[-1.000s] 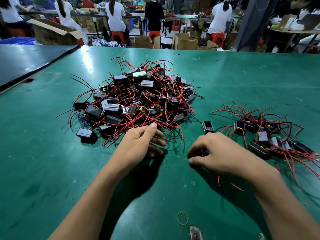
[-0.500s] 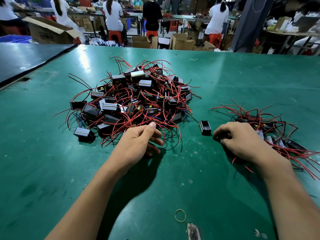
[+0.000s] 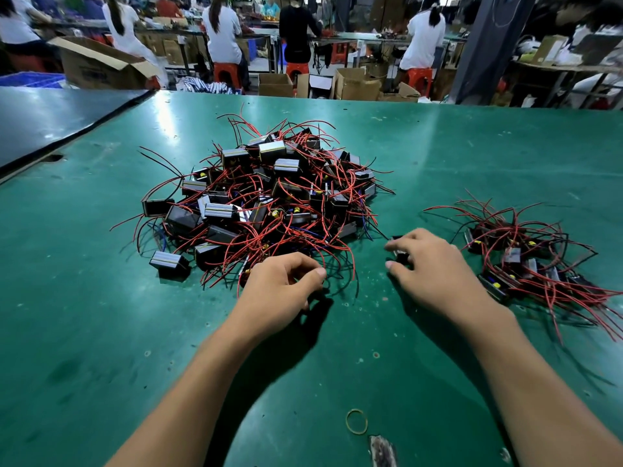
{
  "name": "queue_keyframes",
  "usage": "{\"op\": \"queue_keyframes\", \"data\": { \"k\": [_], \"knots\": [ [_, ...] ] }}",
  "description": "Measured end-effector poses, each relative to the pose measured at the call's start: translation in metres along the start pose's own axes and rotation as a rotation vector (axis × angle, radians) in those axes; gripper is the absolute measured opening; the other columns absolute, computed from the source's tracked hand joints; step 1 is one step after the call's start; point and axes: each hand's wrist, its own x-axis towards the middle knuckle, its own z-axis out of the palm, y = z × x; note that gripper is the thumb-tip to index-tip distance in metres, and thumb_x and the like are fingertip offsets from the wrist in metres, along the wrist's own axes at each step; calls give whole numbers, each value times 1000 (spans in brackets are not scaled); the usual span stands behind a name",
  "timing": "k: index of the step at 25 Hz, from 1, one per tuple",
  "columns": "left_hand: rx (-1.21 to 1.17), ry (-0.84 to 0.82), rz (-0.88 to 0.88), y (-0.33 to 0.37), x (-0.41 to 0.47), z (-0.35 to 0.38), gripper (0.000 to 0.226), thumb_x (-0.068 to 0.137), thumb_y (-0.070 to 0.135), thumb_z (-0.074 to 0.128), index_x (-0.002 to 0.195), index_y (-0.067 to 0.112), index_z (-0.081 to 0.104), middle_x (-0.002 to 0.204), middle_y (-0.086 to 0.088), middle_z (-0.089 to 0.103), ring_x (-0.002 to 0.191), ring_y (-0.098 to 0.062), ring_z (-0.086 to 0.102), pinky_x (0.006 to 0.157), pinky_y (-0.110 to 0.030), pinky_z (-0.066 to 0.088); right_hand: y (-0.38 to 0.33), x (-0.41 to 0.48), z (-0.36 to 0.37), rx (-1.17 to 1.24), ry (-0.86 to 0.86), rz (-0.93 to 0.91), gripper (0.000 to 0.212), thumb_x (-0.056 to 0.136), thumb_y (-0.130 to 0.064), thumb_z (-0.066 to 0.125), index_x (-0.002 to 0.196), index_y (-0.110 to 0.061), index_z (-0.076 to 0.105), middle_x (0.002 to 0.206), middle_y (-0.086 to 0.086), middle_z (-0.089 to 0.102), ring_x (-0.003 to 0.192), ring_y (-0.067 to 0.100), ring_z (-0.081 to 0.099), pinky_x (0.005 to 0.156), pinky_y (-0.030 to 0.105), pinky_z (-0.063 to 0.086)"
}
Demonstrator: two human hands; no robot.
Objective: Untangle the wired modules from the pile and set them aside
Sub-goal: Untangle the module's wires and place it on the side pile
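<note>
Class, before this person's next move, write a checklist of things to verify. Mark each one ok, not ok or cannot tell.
1. Right hand has the loose module between thumb and fingers: ok.
2. Loose module is free of wires from the big pile: cannot tell.
3. Left hand holds a wire at the pile's near edge: cannot tell.
4. Set-aside bunch lies apart from the big pile: ok.
5. Rubber band is clear of both hands: ok.

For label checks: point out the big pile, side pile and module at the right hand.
big pile (image 3: 269,203), head view, modules near its middle.
side pile (image 3: 515,255), head view, its tangled middle.
module (image 3: 402,257), head view, dark part between fingertips.
</note>
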Motion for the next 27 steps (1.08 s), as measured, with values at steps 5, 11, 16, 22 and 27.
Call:
{"op": "queue_keyframes", "data": {
  "k": [5, 11, 16, 22, 27],
  "knots": [
    [75, 11, 30, 1, 0, 1, 6, 90, 28, 70, 92, 23, 73, 77, 7, 72, 57, -2, 59, 69, -25, 54, -11, -4, 9, 79, 46, 3, 26, 94, -34, 62, 114, -20, 73, 104, 0, 56, 93, 28, 63, 88, 41, 52],
    [92, 20, 30, 0, 0, 1, 8, 90, 29, 69, 92, 23, 73, 77, 8, 71, 60, -4, 60, 70, -26, 53, -13, 2, 12, 90, -88, -31, 42, 98, -33, 60, 135, -14, 63, 152, 6, 46, 138, 27, 45, 115, 38, 35],
    [93, 29, 38, -2, 2, 3, 6, 86, 26, 75, 91, 23, 74, 76, 7, 73, 56, -2, 59, 63, -20, 51, -24, -1, 8, 201, -43, -112, 24, 96, -30, 63, 113, -19, 75, 121, -3, 69, 115, 17, 61, 102, 38, 47],
    [89, 69, 55, 0, 2, 4, 7, 86, 26, 74, 87, 19, 74, 73, 7, 73, 58, -4, 62, 63, -23, 51, -66, 26, -7, 526, 167, -51, 16, 93, -18, 64, 104, -20, 75, 77, -13, 70, 71, 0, 67, 70, 2, 44],
    [-10, 174, 63, 6, 0, 1, 18, 89, 26, 70, 83, 10, 66, 70, -6, 69, 62, -27, 65, 65, -42, 57, -96, 82, -9, 544, -6, 144, 35, 93, -24, 63, 126, -13, 65, 107, 11, 73, 98, 30, 71, 93, 43, 56]
  ]
}}
